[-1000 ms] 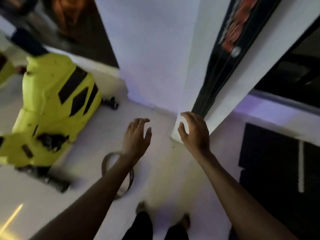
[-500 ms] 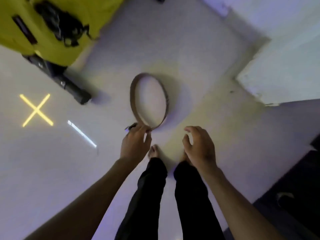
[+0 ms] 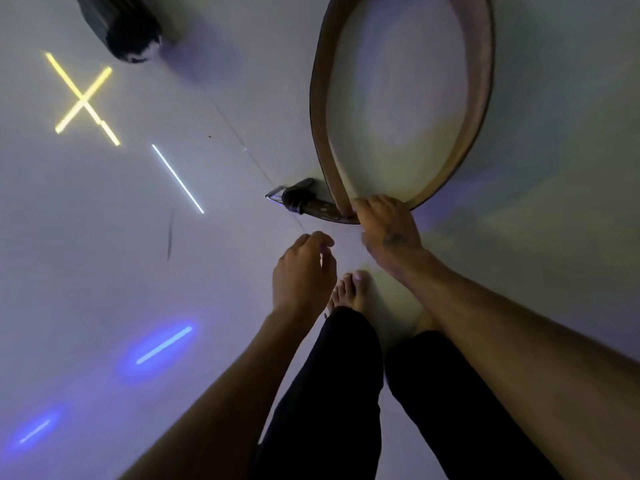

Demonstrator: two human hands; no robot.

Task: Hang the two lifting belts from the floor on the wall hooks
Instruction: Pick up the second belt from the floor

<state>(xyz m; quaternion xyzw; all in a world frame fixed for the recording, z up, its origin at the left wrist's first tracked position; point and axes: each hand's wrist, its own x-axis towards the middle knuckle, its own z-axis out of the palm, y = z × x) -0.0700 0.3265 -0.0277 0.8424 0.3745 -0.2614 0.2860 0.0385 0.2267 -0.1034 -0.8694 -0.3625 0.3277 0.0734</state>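
Note:
A brown leather lifting belt [image 3: 478, 98] stands on its edge on the pale floor, curled into a loop. Its dark strap end with the metal buckle [image 3: 291, 199] lies at the loop's near left. My right hand [image 3: 388, 226] is closed over the near edge of the loop, just right of the buckle end. My left hand [image 3: 304, 271] hovers a little nearer and to the left, fingers loosely curled, holding nothing and clear of the belt. No second belt and no wall hooks are in view.
A dark rounded foot of a machine [image 3: 128, 32] sits at the top left. My bare foot [image 3: 349, 289] and black trouser legs stand right below the hands. Yellow, white and blue light streaks reflect on the glossy floor [image 3: 173, 271].
The view has dropped from the wall corner to close above the floor. My left hand has come off the belt's buckle end, and my right hand has reached forward and closed on the loop.

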